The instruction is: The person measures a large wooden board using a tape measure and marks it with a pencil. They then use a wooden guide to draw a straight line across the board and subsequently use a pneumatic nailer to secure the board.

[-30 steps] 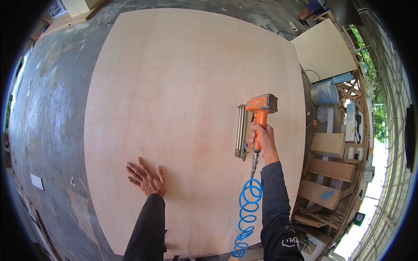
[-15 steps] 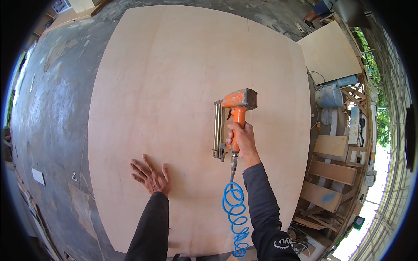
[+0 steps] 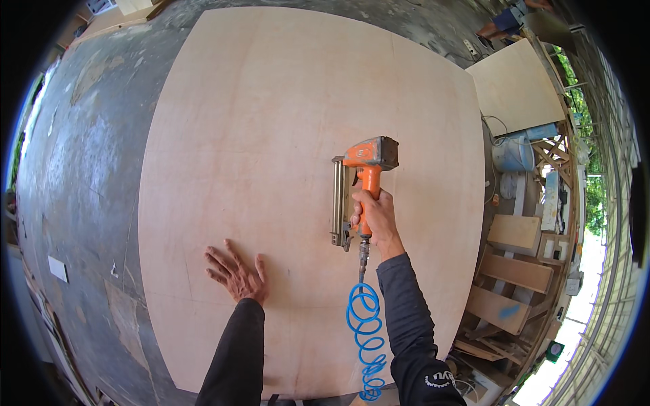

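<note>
A large pale plywood sheet (image 3: pixel 284 115) fills the middle of the view. My left hand (image 3: pixel 240 276) lies flat on its near left part, fingers spread, holding nothing. In my right hand (image 3: pixel 377 215) is an orange pneumatic nail gun (image 3: pixel 369 154), gripped by its handle over the sheet. The gun lies sideways in view, its silver magazine on the left and dark head cap at the upper right. From the handle's lower end a coiled blue air hose (image 3: pixel 365 325) runs down toward the near edge. Whether the gun touches the sheet I cannot tell.
Grey concrete floor (image 3: pixel 88 162) stretches along the left, with a small white square (image 3: pixel 57 268) on it. On the right are a blue-white bucket (image 3: pixel 512 154), wooden offcuts (image 3: pixel 518 271) and a smaller plywood panel (image 3: pixel 518 88). Another person's legs (image 3: pixel 497 26) show at the far right.
The view has shifted slightly, so the sheet sits a little differently in it. Both hands keep the same pose, and the nail gun stays in my right hand.
</note>
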{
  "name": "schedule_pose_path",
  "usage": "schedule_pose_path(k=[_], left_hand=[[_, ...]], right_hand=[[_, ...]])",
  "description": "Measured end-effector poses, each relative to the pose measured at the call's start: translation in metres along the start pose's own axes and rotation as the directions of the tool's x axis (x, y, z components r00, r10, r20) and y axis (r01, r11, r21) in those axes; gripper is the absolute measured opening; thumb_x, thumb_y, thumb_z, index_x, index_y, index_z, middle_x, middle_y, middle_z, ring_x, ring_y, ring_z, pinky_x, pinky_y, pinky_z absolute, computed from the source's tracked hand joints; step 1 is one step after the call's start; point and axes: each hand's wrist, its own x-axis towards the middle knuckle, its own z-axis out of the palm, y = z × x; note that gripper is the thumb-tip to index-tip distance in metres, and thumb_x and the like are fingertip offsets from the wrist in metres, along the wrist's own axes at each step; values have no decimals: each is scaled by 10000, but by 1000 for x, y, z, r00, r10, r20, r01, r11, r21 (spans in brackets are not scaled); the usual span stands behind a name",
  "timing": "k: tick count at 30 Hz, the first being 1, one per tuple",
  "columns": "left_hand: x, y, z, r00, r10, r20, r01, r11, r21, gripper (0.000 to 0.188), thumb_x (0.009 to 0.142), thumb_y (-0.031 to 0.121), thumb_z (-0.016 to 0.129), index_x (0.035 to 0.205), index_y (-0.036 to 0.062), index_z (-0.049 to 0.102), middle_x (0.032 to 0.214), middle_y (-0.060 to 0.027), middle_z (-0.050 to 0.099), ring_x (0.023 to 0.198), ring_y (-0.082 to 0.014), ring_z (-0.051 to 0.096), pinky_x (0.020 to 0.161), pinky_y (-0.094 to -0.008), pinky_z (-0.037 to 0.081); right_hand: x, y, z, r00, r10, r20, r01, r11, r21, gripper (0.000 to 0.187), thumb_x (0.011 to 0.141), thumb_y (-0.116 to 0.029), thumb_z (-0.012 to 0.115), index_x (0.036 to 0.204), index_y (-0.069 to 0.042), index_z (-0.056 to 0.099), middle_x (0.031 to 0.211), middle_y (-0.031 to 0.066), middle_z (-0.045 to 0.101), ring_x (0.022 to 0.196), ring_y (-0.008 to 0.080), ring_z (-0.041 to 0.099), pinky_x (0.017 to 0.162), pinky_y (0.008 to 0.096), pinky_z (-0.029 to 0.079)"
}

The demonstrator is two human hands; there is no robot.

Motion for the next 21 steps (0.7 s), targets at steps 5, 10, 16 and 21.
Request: schedule_pose_path(k=[5, 10, 16, 21], left_hand=[[0, 1, 0, 1000, -2, 8, 2, 1000, -6, 886, 1005, 505, 479, 1637, 84, 21, 1672, -281, -81, 1554, -435, -101, 1212, -635, -17], [0, 1, 0, 1000, -1, 11, 1, 1000, -17, 895, 999, 515, 480, 1637, 81, 26, 1671, -282, -88, 1552, -441, -107, 1209, -641, -22], [-4, 4, -1, 1000, 18, -17, -18, 1000, -12, 883, 1009, 512, 468, 1635, 73, 25, 1670, -283, -86, 1552, -440, -100, 1210, -639, -15], [-2, 0, 1, 1000, 25, -16, -25, 999, -37, 914, 982, 541, 482, 1635, 71, 47, 1669, -287, -88, 1545, -459, -118, 1201, -655, -28]], right_hand=[[1, 1, -2, 1000, 21, 10, -20, 999, -40, 286, 896, -106, 631, 1159, -18, 562, 658, 21, 507, 467, 136, 499, 453, 310, 457], [1, 0, -1, 1000, 26, 8, -25, 999, -42, 298, 895, -106, 631, 1169, -16, 557, 658, 21, 509, 464, 134, 497, 453, 309, 456], [0, 0, 3, 999, 28, 15, -27, 999, -38, 338, 897, -111, 628, 1209, -4, 555, 649, 18, 503, 460, 135, 499, 448, 308, 452], [1, -1, 7, 1000, 0, -1, 0, 999, -49, 281, 898, -95, 619, 1152, 11, 562, 627, 23, 513, 438, 119, 487, 433, 299, 447]])
